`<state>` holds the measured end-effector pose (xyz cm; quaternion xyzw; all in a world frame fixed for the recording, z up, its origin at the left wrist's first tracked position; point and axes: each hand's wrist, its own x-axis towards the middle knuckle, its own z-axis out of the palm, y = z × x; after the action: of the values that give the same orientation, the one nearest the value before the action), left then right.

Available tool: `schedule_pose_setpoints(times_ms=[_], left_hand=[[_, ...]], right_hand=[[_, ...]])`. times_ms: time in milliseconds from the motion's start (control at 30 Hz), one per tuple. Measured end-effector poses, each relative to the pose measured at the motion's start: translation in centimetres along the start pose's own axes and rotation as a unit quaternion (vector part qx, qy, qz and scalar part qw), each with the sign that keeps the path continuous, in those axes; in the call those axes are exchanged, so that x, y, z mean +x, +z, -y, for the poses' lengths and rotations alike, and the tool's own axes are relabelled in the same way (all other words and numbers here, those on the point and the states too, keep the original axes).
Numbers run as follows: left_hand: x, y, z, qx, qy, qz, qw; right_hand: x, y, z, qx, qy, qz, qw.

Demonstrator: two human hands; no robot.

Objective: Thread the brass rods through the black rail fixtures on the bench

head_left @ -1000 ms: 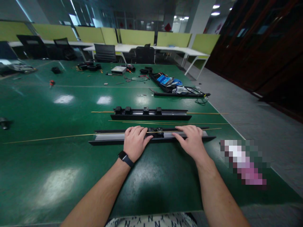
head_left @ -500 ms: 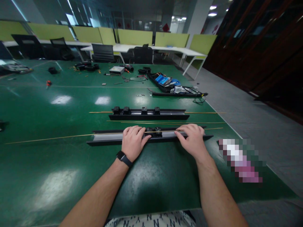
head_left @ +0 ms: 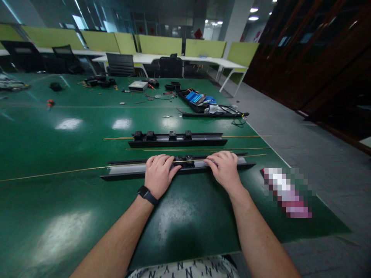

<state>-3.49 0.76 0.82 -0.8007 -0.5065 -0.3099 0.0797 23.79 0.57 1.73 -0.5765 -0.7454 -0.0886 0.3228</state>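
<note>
A long black channel [head_left: 116,177] with a pale inner floor lies across the green table in front of me. Two black blocks [head_left: 184,160] sit in it between my hands. A thin brass-coloured rod [head_left: 58,173] runs lengthwise along the channel and sticks out past both ends. My left hand [head_left: 159,175], with a dark watch on the wrist, is closed over the channel and rod just left of the blocks; its fingertips are partly hidden. To the right of the blocks, my right hand [head_left: 224,170] pinches the rod between thumb and fingers.
Behind lies a second black channel [head_left: 176,144] carrying several black blocks, with more thin rods [head_left: 203,149] in front of it. Farther back are a black tray of blue packets [head_left: 194,97] and a white box [head_left: 138,86]. A pixelated pink-and-white item [head_left: 286,193] lies at right.
My right hand has shifted a little left along the channel, nearer the blocks. My left hand keeps its place on the channel. The whole view has swung slightly.
</note>
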Motion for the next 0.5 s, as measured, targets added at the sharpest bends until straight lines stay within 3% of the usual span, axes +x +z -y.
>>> schedule_pose_setpoints(times_ms=[500], left_hand=[[-0.04, 0.08, -0.01, -0.006, 0.002, -0.007, 1.000]], right_hand=[[0.02, 0.32, -0.16, 0.000, 0.008, 0.012, 1.000]])
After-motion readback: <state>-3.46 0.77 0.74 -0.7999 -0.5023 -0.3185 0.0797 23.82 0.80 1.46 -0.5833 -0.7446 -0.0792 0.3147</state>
